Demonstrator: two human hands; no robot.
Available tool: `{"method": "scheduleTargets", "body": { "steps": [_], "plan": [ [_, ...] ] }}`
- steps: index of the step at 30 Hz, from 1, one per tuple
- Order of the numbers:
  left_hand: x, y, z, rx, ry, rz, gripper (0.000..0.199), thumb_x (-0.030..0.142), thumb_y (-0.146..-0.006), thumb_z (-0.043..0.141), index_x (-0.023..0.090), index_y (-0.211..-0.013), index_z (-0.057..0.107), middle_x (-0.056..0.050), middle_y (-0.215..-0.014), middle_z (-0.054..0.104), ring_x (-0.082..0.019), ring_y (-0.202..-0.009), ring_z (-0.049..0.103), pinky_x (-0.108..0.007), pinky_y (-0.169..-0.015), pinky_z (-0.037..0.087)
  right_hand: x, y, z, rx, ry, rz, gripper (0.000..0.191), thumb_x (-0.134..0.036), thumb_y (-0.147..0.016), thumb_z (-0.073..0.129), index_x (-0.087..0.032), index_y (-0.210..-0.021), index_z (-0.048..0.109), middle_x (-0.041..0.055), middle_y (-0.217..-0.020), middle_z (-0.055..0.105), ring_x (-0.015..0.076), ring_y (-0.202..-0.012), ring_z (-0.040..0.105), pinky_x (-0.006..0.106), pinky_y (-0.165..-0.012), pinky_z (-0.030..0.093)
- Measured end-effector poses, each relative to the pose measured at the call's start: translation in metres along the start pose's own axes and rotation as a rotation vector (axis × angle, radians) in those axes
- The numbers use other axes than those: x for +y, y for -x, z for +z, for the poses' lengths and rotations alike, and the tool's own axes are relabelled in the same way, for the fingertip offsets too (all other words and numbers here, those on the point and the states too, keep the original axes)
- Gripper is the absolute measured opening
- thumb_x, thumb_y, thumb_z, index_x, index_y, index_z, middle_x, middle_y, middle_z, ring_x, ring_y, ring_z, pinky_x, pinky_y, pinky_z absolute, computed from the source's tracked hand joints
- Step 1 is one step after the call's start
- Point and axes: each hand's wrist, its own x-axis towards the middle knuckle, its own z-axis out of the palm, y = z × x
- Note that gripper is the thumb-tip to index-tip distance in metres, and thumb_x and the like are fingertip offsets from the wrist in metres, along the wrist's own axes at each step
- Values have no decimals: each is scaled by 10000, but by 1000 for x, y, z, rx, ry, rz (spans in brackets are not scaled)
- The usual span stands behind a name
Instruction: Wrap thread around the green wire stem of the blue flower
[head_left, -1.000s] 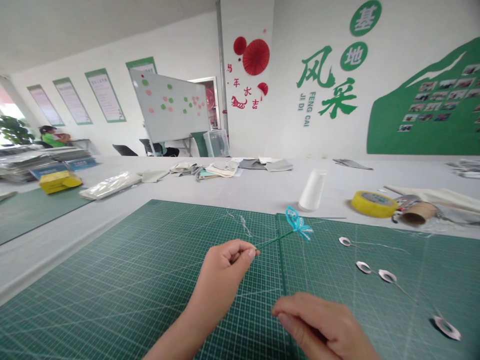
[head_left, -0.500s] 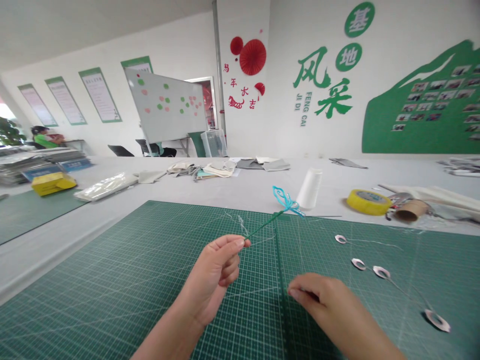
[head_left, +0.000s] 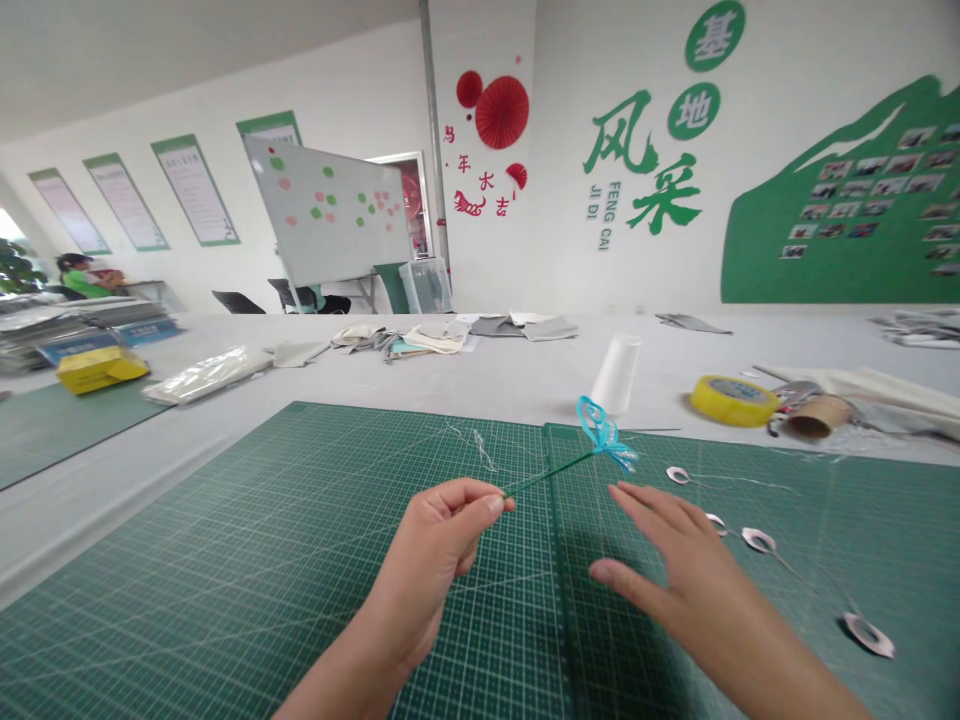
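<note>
Between thumb and forefinger, my left hand point(head_left: 454, 535) pinches the lower end of a thin green stem. This stem belongs to a craft flower point(head_left: 551, 470) that slants up to the right above the cutting mat. Looped blue petals point(head_left: 604, 432) form its head, in front of the white thread cone. My right hand point(head_left: 667, 555) is open below the petals, thumb and fingers apart, touching nothing. Beyond it, several small pale rings point(head_left: 759, 540) with thin threads or wires lie on the mat.
Two green cutting mats point(head_left: 300, 480) meet in front of me. A white thread cone point(head_left: 619, 372), yellow tape roll point(head_left: 733, 400) and cardboard tube point(head_left: 819, 418) stand or lie behind them. Loose threads point(head_left: 484, 450), fabric pieces point(head_left: 427, 338) and a yellow box point(head_left: 102, 370) are farther off.
The flower has moved right and slightly down with my left hand. My right hand has opened from a closed pose and come up nearer the petals.
</note>
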Motion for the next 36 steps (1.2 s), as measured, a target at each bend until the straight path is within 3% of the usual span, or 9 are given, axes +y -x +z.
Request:
{"method": "scheduleTargets", "body": {
  "steps": [2,4,9,11,13,16,21,30,36],
  "plan": [
    [0,2,2,0,-50,8,191,347,-801,682,158,-808,716,80,-490,354,-54,-444,179,-224,-438,121,-8,1,-2,119,-135,-8,552,-464,-843,590,-132,-1283,602,161,-1321,583,338,-1258,446,556,-1083,306],
    [-1,3,6,8,-114,19,187,346,-800,674,165,-804,721,76,-490,371,-60,-445,177,-230,-443,122,-22,4,-2,144,-312,-3,515,-484,-861,563,-153,-1253,617,157,-1312,583,330,-1258,454,570,-1084,298],
    [-5,6,17,-19,-259,47,170,309,-792,641,164,-764,726,20,-582,538,-83,-490,288,-231,-489,242,-58,13,9,-20,-909,51,435,-475,-824,639,-240,-1190,619,112,-1275,609,294,-1230,511,516,-1055,361],
    [-8,6,20,-37,-304,80,166,290,-792,629,161,-736,715,1,-627,569,-108,-562,377,-239,-554,309,-65,15,15,-99,-1146,98,367,-470,-821,663,-247,-1108,614,75,-1115,666,235,-1044,620,403,-919,491],
    [-10,5,20,-37,-350,106,170,285,-799,617,159,-728,706,-1,-628,564,-126,-610,420,-247,-595,338,-69,17,18,-137,-1251,190,286,-477,-833,655,-244,-991,606,2,-845,642,147,-723,622,260,-649,525],
    [-11,4,19,-10,-414,127,183,292,-815,603,158,-736,699,9,-611,540,-125,-595,407,-244,-574,329,-72,21,16,-81,-1139,240,244,-473,-879,588,-236,-825,603,-60,-628,470,104,-535,456,205,-497,406],
    [-7,6,20,-17,-453,148,187,279,-822,585,161,-721,690,14,-605,533,-120,-572,402,-237,-553,322,-76,27,8,71,-881,63,226,-387,-911,506,-249,-788,636,-11,-725,615,167,-686,549,245,-604,431],
    [-9,5,21,-12,-448,166,165,275,-822,590,175,-733,686,8,-640,564,-134,-606,446,-242,-579,350,-74,27,14,-80,-725,-15,223,-346,-895,501,-249,-781,666,-59,-522,422,134,-496,407,247,-498,324],
    [-9,5,19,-35,-406,160,170,282,-837,584,173,-715,633,35,-611,476,-118,-577,375,-237,-550,303,-73,29,12,-45,-735,-67,214,-336,-897,502,-261,-793,674,-27,-628,583,147,-555,496,251,-543,386]
  ]
}}
